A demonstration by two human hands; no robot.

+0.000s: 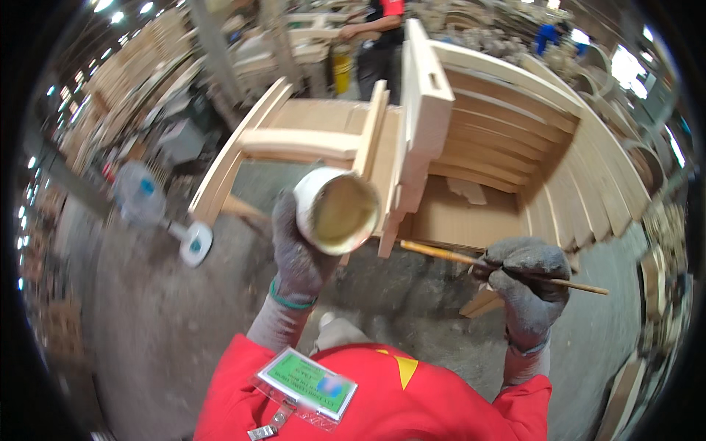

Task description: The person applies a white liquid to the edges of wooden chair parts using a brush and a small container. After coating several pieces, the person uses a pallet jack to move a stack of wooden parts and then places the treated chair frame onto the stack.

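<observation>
My left hand [301, 246], in a grey work glove, is closed round a white tub [303, 198]. Its mouth tilts toward me and shows a yellowish paste or glue [343, 212] inside. In my gloved right hand [531, 283] is a thin wooden stick [448, 253], gripped near its middle. The stick's yellow-coated end points left, toward the tub but apart from it. Just beyond my hands, pale wooden frame parts [301, 143] lie on a cardboard-topped surface, with stacked curved wooden slats [500, 125] on the right.
A clear plastic bottle [137, 192] and a white-and-blue piece [196, 244] are at the left. A co-worker [379, 44] stands beyond the wood near a yellow bucket [341, 70]. Grey posts [213, 51] and wood stacks rise behind. Long wooden pieces [625, 397] lie at the lower right.
</observation>
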